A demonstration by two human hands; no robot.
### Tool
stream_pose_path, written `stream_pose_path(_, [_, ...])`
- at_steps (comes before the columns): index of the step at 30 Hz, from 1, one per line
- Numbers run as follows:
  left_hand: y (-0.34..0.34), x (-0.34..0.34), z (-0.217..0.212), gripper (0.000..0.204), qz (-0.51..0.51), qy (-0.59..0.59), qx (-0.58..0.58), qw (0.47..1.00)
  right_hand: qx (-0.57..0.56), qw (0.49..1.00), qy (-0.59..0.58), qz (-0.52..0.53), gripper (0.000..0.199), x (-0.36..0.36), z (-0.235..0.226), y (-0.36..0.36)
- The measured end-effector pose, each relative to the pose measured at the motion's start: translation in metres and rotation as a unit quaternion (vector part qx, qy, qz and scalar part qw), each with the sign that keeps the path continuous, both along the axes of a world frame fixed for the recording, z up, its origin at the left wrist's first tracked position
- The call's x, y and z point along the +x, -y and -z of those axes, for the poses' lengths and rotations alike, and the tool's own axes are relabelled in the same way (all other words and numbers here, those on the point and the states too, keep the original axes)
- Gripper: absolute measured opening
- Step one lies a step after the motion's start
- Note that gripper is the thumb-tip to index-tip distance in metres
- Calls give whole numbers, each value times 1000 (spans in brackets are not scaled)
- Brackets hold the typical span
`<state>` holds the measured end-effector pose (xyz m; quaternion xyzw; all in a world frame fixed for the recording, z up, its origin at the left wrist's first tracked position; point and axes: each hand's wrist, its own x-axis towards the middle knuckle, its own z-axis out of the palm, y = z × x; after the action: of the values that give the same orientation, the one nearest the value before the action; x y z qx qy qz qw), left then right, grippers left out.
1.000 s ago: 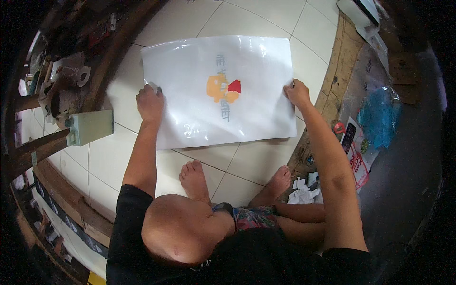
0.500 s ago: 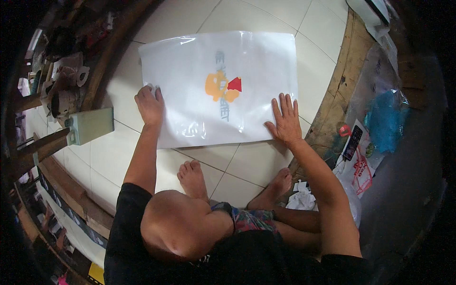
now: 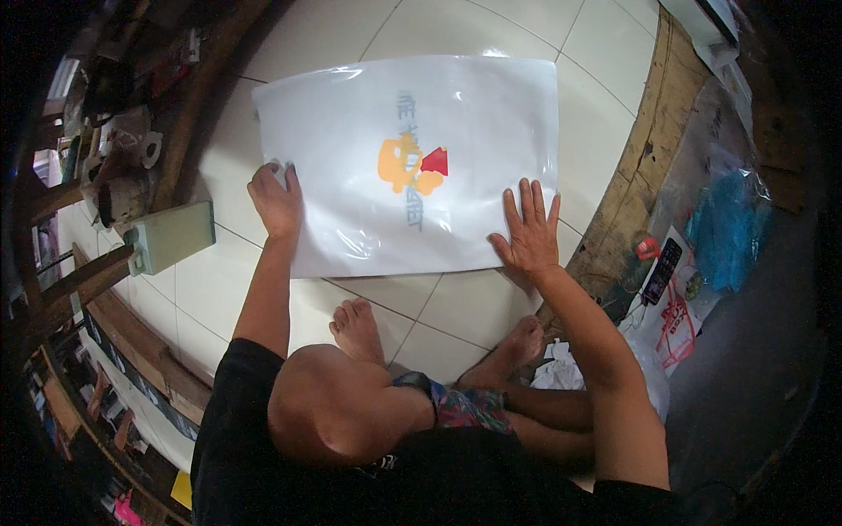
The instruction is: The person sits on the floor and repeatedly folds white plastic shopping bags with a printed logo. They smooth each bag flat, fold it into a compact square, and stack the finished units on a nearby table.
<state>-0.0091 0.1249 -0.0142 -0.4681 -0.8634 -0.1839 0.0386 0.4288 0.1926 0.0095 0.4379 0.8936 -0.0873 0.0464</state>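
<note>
A glossy white plastic sheet (image 3: 351,210) lies on the tiled floor, with an orange and red print and faint grey lettering near its middle. My left hand (image 3: 276,200) is at its left edge, fingers curled and pinching the border. Pressed flat near the lower right corner is my right hand (image 3: 530,232), its fingers spread and holding nothing. The sheet's surface shows ripples and shiny reflections, and its upper left corner is slightly curved.
A pale green block-shaped container (image 3: 178,237) stands at the left by wooden beams. On the right are a wooden plank (image 3: 627,158), a dark remote control (image 3: 663,267), blue plastic (image 3: 730,230) and crumpled white paper (image 3: 559,368). My bare feet rest below the sheet.
The view has shifted slightly. Both hands stay at the same places on the sheet, the left fingers curled and the right palm flat.
</note>
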Motion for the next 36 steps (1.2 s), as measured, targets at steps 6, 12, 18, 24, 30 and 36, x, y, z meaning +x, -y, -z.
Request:
stream_pose_path(6, [-1, -1, -7, 33, 2, 15, -3, 1000, 10, 1000, -5, -1, 83, 0, 0, 0])
stream_pose_path(12, [-1, -2, -11, 39, -15, 45, -5, 999, 14, 1000, -10, -1, 82, -2, 1, -1])
stream_pose_path(18, [-28, 130, -30, 62, 199, 156, 98, 963, 9, 999, -31, 6, 80, -1, -1, 1])
stream_pose_path(24, [-17, 255, -20, 86, 510, 219, -82, 828, -1, 998, -66, -1, 74, 4, 8, -2])
stream_pose_path(30, [-10, 244, -23, 81, 459, 157, -167, 858, -26, 998, -56, 18, 71, 4, -8, -4])
stream_pose_path(36, [9, 201, -35, 81, 410, 112, -218, 878, -11, 997, -67, 26, 70, 5, -5, -1])
